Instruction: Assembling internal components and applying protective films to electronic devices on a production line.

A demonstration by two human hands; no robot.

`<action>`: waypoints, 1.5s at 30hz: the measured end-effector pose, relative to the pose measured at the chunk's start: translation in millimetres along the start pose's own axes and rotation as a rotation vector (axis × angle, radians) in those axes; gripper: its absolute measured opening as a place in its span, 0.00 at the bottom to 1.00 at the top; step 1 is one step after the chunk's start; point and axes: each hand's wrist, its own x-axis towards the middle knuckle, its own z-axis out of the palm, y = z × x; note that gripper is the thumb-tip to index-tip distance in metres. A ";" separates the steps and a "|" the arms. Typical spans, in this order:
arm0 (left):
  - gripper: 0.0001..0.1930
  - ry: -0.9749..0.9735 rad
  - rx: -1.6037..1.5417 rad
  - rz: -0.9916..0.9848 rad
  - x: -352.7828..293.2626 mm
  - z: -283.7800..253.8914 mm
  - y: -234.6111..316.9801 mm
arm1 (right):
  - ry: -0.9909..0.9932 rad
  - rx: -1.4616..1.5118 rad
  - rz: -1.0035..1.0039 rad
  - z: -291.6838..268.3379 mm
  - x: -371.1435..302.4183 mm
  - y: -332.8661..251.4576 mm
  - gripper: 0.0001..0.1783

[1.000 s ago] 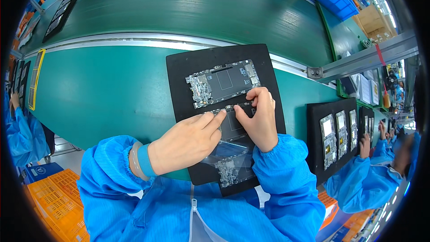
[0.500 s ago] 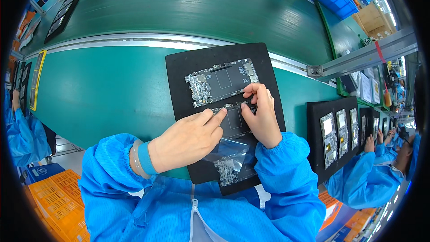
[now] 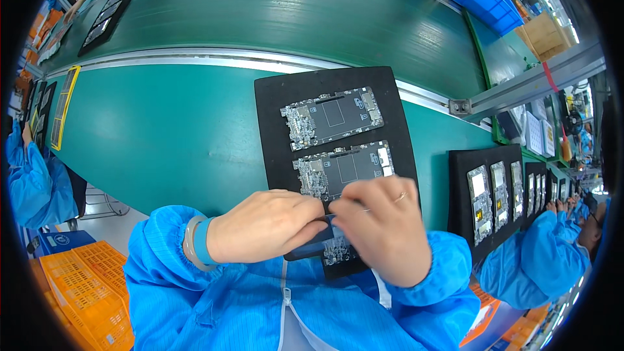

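Here, in the head view, both bare hands work over the near half of a dull black mat on the smooth green table. Three flat circuit boards lie on the mat. The first board is by the far edge, a dark oblong with bumpy silver bits at its ends. The middle board looks much the same, and the right hand partly hides it. The lowest board is near the mat's near edge, mostly covered. The left hand has its fingers bent and close together. The right hand is curled and blurry, its fingertips just beside the left ones. I cannot tell if either hand pinches anything. A stretchy-looking teal band circles the left wrist.
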 end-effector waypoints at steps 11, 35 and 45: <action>0.08 -0.216 -0.279 -0.028 -24.3 18.6 11.3 | 0.291 0.963 0.414 -15.0 -55.8 15.4 0.11; 0.11 -0.092 0.469 0.264 -7.8 79.4 17.5 | 0.266 0.337 0.507 66.2 -87.0 39.6 0.12; 0.08 -0.053 0.451 0.284 -2.6 79.1 15.7 | 0.318 0.241 0.480 65.2 -85.6 39.3 0.13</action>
